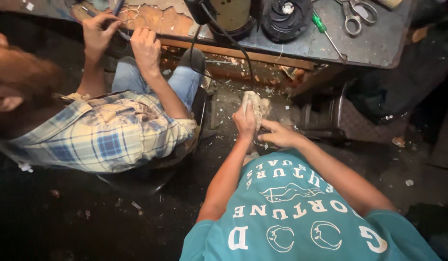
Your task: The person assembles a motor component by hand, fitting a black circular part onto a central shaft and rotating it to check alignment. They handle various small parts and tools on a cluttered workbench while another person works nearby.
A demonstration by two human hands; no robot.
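Left hand (245, 121) closed around a crumpled beige rag (255, 104), held low in front of the teal shirt (291, 208) | right hand (280, 134) just beside it, fingers loosely spread, holding nothing | co-worker in plaid shirt (108, 135) works at the bench (378, 43) | scissors (356, 12), green screwdriver (325, 30) on bench.

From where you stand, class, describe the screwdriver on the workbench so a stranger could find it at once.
Start at the worn grey workbench along the top. Between the round black part and the metal scissors lies the screwdriver, its tip pointing toward the bench's front edge. Its green handle sets it apart.
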